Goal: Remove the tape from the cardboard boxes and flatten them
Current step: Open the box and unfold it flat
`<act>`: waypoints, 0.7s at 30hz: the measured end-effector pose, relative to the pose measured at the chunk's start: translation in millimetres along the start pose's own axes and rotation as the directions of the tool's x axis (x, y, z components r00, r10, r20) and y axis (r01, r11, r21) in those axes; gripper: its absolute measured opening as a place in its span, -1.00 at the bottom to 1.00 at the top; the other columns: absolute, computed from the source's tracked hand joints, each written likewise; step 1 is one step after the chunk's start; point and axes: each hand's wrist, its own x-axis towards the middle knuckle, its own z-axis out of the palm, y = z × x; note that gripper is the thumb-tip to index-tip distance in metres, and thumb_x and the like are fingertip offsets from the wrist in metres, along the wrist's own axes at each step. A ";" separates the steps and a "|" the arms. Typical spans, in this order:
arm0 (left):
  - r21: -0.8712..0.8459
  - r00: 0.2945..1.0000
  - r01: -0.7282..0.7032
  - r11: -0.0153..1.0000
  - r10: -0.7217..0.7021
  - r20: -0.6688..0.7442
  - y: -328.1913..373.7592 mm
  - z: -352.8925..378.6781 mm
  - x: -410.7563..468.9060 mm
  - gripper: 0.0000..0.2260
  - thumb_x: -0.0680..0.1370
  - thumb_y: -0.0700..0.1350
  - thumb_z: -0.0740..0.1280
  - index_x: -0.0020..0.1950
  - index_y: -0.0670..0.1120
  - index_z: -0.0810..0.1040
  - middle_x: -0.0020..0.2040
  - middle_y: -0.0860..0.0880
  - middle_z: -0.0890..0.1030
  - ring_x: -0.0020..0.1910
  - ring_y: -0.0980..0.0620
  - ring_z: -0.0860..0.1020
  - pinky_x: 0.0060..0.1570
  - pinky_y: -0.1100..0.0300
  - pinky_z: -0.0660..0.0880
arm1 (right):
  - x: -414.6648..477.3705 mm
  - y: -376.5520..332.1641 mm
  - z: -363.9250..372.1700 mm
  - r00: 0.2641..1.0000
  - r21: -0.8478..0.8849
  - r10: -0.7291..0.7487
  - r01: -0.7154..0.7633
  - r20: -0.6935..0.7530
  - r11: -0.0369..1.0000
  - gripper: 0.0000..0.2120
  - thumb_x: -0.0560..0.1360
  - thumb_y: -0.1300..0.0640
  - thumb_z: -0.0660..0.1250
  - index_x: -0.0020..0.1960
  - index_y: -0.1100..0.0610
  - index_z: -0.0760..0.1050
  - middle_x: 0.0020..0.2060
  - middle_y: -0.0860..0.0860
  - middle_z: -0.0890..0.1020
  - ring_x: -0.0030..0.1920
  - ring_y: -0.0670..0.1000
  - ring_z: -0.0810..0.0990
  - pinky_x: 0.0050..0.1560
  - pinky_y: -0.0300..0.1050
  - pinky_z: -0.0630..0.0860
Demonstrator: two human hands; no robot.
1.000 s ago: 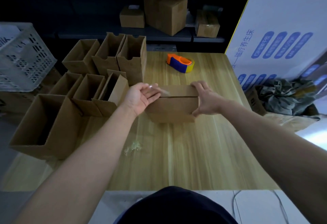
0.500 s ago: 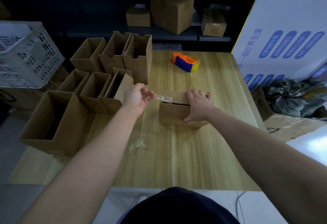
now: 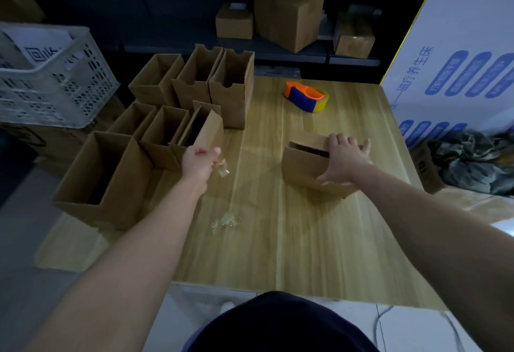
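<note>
1. Nearest you on the wooden counter (image 3: 319,254) lies a crumpled wad of clear tape (image 3: 224,221), between your two forearms and closer to the left one.
2. Your left hand (image 3: 199,161) hangs over the counter just beside the open boxes, its fingers (image 3: 215,152) curled and pinching a small clear tape strip (image 3: 223,169) that dangles below them.
3. Your right hand (image 3: 345,161) grips the cardboard box (image 3: 301,168), which sits on the counter right of centre. The fingers (image 3: 338,140) are spread across its top and the thumb lies against its near face. A dark gap shows along the box's top edge.
4. A cluster of open cardboard boxes (image 3: 111,182) stands along the counter's left side, touching one another.
5. Farther back, an orange and blue tape dispenser (image 3: 306,95) rests on the counter, well apart from the held box.
6. Beyond the counter's left edge sits a white plastic crate (image 3: 50,79). Closed cartons (image 3: 289,18) stand on the dark shelf (image 3: 292,55) behind.
</note>
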 end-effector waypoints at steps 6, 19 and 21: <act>0.288 0.944 -0.152 0.946 0.052 0.326 -19.0 16.1 -11.2 -0.82 0.57 -0.07 0.27 0.09 -0.11 0.56 0.05 -0.03 0.56 0.05 0.00 0.49 -0.03 0.18 0.40 | -5.3 -24.6 0.2 0.996 0.070 -0.013 0.019 -0.086 0.997 0.04 0.24 -0.26 0.49 0.49 0.15 0.07 0.39 0.12 0.28 0.42 0.19 0.23 0.43 0.36 0.01; 0.708 0.958 -0.141 0.692 -0.084 0.273 -130.5 5.1 0.1 -0.81 0.55 -0.29 0.27 0.09 -0.23 0.63 0.32 -0.18 0.41 0.23 -0.14 0.44 0.36 0.20 0.26 | -16.3 -35.7 6.1 0.998 0.115 -0.057 0.061 -0.042 0.992 0.08 0.24 -0.27 0.49 0.52 0.16 0.02 0.42 0.11 0.25 0.44 0.20 0.20 0.45 0.34 0.02; 0.719 0.942 -0.139 0.680 -0.133 0.308 -126.6 6.2 -1.8 -0.78 0.55 -0.27 0.28 0.17 -0.20 0.60 0.35 -0.15 0.40 0.28 -0.11 0.40 0.39 0.21 0.22 | -16.7 -40.7 4.8 0.997 0.116 -0.068 0.072 -0.040 0.991 0.09 0.24 -0.27 0.49 0.52 0.15 0.01 0.44 0.11 0.24 0.45 0.20 0.19 0.45 0.33 0.02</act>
